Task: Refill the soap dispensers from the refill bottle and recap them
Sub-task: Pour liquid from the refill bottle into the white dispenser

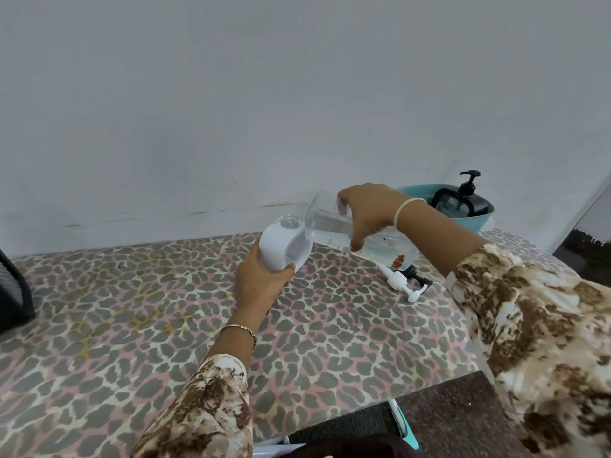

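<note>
My left hand (263, 281) grips the base of a white soap dispenser (281, 241) that stands uncapped on the table, its clear threaded neck (290, 220) showing at the top. My right hand (367, 211) holds a clear refill bottle (334, 226) tilted on its side, mouth end close to the dispenser's neck, with clear liquid inside. A white pump cap (398, 281) and a black pump cap (419, 279) lie on the table under my right forearm.
A teal basket (476, 223) at the back right holds a black pump dispenser (463, 200). The leopard-print tablecloth (165, 309) covers the table, whose near edge drops off at the lower right. A dark object (15, 292) sits at the left edge. The wall stands close behind.
</note>
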{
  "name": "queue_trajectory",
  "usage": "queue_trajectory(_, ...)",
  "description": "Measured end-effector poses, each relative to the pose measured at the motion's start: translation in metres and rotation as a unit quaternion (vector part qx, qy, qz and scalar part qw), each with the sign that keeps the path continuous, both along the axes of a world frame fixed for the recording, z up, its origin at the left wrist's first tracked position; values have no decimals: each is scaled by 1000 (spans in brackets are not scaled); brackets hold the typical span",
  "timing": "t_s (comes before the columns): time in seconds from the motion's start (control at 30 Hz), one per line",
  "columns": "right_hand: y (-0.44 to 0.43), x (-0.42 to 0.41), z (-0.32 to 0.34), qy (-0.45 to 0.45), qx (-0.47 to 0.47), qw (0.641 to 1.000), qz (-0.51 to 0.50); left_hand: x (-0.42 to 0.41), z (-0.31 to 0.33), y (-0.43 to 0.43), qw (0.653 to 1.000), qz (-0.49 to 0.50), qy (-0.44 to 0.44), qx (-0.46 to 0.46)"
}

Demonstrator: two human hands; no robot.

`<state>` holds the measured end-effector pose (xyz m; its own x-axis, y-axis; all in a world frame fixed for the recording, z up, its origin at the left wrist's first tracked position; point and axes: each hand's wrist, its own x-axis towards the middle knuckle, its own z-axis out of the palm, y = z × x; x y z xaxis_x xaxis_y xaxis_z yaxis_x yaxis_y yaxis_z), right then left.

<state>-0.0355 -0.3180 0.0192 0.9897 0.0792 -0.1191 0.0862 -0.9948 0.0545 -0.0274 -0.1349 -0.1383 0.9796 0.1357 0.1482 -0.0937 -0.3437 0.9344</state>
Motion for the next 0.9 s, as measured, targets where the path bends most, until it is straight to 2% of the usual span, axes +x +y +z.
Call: queue_trajectory(0.9,9,-5,9,19,-38,999,-12,-3,3,-1,1000,-1,-1,-3)
